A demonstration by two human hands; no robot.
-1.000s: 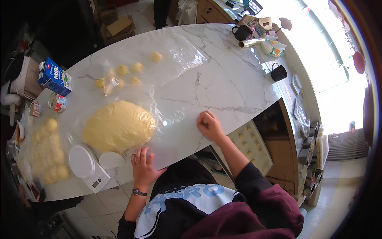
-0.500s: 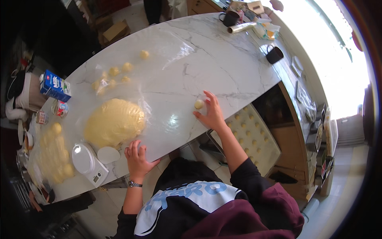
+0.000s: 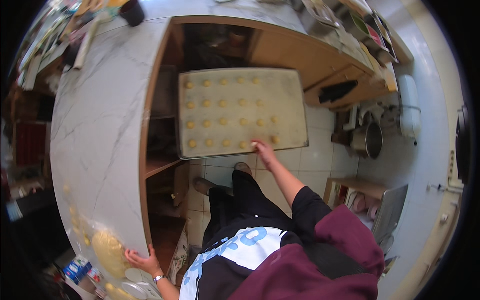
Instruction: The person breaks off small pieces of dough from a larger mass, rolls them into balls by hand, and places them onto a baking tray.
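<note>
A rectangular baking tray (image 3: 287, 87) carries rows of small round pale-yellow dough balls (image 3: 222, 103). My right hand (image 3: 262, 149) is over the tray's near edge, its fingers closed on a small dough ball (image 3: 254, 145) that they partly hide. At the lower left, my left hand (image 3: 142, 260) rests by the table edge with its fingers apart, holding nothing. Beside its fingertips lies a large mound of yellow dough (image 3: 109, 252) under clear plastic film.
The marble-topped table (image 3: 100, 115) runs along the left, with a dark mug (image 3: 131, 12) at its far end. Near the dough are a blue-and-white carton (image 3: 76, 268) and a white kitchen scale (image 3: 135, 290). A steel pot (image 3: 372, 140) stands at the right.
My view has turned right, toward the tray. My right hand has gone from the table to the tray with a dough ball. My left hand still lies near the large dough mound.
</note>
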